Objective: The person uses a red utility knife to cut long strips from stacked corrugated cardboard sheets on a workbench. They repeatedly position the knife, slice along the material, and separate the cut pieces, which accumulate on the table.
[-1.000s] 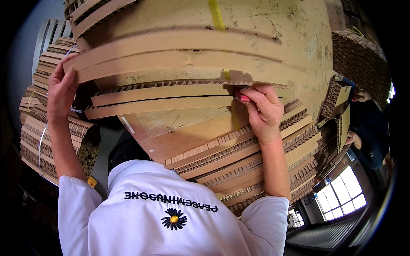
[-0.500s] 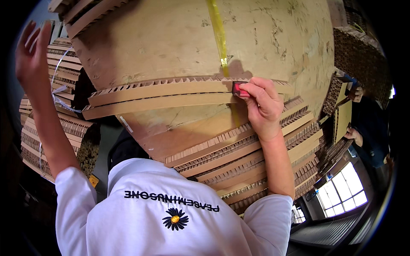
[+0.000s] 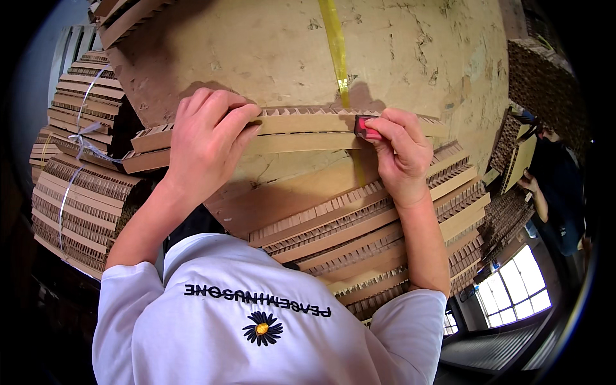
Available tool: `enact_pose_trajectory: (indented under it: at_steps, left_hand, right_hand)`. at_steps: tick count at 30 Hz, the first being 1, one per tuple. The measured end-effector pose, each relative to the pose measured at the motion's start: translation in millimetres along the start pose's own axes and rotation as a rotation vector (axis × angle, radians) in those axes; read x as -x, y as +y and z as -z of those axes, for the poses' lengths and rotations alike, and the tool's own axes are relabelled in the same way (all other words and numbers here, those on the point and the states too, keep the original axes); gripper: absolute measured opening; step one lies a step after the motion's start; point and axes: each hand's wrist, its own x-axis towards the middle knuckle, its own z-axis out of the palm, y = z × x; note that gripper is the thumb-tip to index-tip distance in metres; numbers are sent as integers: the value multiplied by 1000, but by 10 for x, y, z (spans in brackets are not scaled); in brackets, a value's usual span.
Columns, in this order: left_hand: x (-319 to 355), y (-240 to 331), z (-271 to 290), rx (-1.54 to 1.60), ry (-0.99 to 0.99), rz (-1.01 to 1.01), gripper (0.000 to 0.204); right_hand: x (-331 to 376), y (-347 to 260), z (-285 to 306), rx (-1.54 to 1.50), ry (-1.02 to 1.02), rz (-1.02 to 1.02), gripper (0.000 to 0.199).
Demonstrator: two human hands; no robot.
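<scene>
Two long honeycomb cardboard strips lie side by side across the board: the far strip (image 3: 308,122) has its ribbed core facing away, and the near strip (image 3: 295,143) rests against it. Toward the strips' left part, my left hand (image 3: 208,135) closes over them with bent fingers; its fingertips are partly hidden behind the far strip. My right hand (image 3: 405,154) pinches a small red and black block (image 3: 364,126) between thumb and fingers. That block sits against the strips near their right end. Its exact kind does not show.
Several more honeycomb strips (image 3: 359,237) lie stacked at the near right. Tied cardboard bundles (image 3: 83,199) stand on the left. Yellow tape (image 3: 334,45) runs over the wooden board (image 3: 269,58). Another person's hand (image 3: 530,182) holds a panel at the far right.
My left hand has come down from the raised far left onto the strips and closed over them. My right hand stays at the strips with the red and black block, shifted slightly right.
</scene>
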Motion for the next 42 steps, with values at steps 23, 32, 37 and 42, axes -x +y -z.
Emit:
enact_pose_trajectory:
  at_steps: [23, 32, 37, 42]
  left_hand:
    - [-310, -138, 40, 192, -22, 38, 15]
    - [-257, -167, 133, 74, -99, -13, 40]
    - [-84, 5, 237, -6, -196, -72, 95]
    - [61, -3, 126, -50, -178, -66, 107]
  right_hand:
    - [296, -86, 149, -29, -12, -25, 27]
    - [264, -81, 93, -2, -36, -32, 28]
    - [223, -86, 92, 43, -40, -22, 28]
    - [230, -5, 115, 32, -57, 29, 28]
